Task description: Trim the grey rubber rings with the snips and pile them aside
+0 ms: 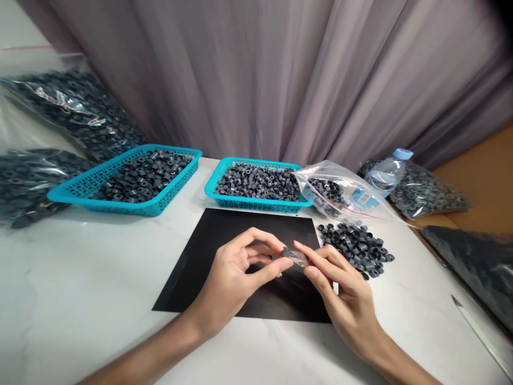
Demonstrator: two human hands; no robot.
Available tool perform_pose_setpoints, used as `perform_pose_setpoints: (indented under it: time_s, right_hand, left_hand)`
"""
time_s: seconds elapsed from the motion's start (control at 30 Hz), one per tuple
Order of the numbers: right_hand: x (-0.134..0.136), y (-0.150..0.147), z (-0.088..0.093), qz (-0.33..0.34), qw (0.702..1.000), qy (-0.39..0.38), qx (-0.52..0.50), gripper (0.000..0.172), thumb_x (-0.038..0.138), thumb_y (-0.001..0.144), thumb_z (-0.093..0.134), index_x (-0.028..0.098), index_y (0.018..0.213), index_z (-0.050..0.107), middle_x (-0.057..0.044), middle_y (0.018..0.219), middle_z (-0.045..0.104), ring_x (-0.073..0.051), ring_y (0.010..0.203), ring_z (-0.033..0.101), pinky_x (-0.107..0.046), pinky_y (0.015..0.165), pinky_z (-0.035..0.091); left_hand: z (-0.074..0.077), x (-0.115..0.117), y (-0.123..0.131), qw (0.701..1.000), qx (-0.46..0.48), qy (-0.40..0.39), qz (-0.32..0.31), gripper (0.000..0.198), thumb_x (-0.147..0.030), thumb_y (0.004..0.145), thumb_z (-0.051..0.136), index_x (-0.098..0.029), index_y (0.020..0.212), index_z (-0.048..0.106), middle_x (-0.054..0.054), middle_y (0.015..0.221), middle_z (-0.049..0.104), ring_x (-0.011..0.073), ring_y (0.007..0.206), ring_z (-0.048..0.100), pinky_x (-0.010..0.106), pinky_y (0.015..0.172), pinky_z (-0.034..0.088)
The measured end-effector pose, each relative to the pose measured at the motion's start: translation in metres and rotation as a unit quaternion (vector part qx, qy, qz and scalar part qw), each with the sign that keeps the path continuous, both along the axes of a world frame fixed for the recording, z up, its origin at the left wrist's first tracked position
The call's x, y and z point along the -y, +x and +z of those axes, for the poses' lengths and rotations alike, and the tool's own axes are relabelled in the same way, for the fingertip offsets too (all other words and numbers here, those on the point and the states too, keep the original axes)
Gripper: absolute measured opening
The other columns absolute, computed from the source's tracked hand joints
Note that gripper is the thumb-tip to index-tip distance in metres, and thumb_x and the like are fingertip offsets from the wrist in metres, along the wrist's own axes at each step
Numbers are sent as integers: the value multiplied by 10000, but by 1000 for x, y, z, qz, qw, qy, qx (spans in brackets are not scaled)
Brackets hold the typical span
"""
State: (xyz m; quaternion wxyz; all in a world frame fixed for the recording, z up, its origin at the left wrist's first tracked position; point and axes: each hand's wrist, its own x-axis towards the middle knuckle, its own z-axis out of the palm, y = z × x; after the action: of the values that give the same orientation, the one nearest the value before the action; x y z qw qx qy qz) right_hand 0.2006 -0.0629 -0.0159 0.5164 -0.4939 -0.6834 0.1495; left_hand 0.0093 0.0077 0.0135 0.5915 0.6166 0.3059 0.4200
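Note:
Over a black mat (224,235) on the white table, my left hand (234,278) and my right hand (340,291) meet at the fingertips. Both pinch a small dark grey ring part (289,253) with a bit of clear film around it. The left thumb and forefinger close on its left side. On its right side are the right thumb and forefinger. A loose heap of the same grey rings (356,243) lies just right of the mat, close to my right hand.
Two turquoise baskets (88,184) (216,184) of grey rings stand behind the mat. An open clear bag (340,190) of rings and a water bottle (387,174) lie at the right. Full bags (72,107) sit at the left. A blade (476,334) lies near the right edge.

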Motion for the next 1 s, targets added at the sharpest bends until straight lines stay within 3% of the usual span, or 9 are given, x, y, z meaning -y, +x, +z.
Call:
perform_pose_setpoints:
  time_s: [1.0]
  right_hand:
    - [-2,4,0,7,999,32,26,439,118,991,537,301,1385,598,-17,901,585,-139,764,555,-267,680,447]
  left_hand:
    - [6,1,1,1000,-6,-2,-21,182,-233,796,810,-199,894,660,-20,936,686,115,840,695,208,771,578]
